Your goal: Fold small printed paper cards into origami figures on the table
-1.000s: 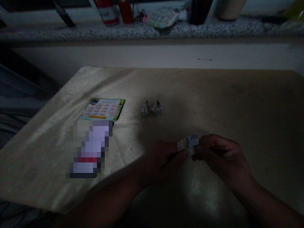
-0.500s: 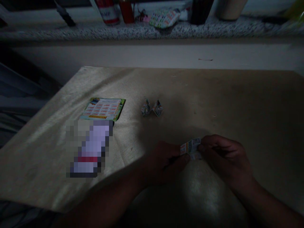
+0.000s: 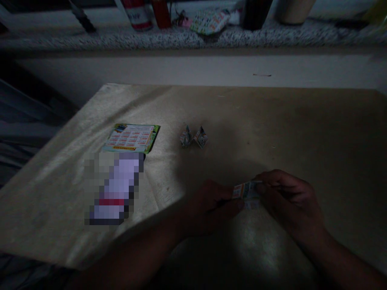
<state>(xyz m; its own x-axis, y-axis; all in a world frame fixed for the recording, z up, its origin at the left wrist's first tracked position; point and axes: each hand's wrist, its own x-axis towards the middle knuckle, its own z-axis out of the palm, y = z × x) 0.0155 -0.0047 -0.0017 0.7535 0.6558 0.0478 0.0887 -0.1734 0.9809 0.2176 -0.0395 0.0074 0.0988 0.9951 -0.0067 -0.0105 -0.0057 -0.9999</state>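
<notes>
Between my two hands is a small folded piece of printed paper (image 3: 245, 191), held above the table near its front. My left hand (image 3: 213, 205) pinches the paper's left end between thumb and fingers. At the opposite end, my right hand (image 3: 288, 199) grips it with thumb and forefinger, hiding that edge. Two small folded-paper shapes, one on the left (image 3: 186, 137) and one on the right (image 3: 201, 137), stand side by side farther back, their points upward. Dim light blurs the finer folds.
A printed card or leaflet (image 3: 133, 137) lies on the cloth-covered table (image 3: 163, 104) at left, above a pixelated phone-like object (image 3: 119, 189). Behind the table, a speckled stone sill (image 3: 169, 40) bears a red and white can (image 3: 137, 16), a crumpled packet (image 3: 210, 21) and a dark container (image 3: 256, 14).
The paper has shifted slightly right and down, and its upper part looks tilted flatter. Both hands keep hold of it; the other things stay put.
</notes>
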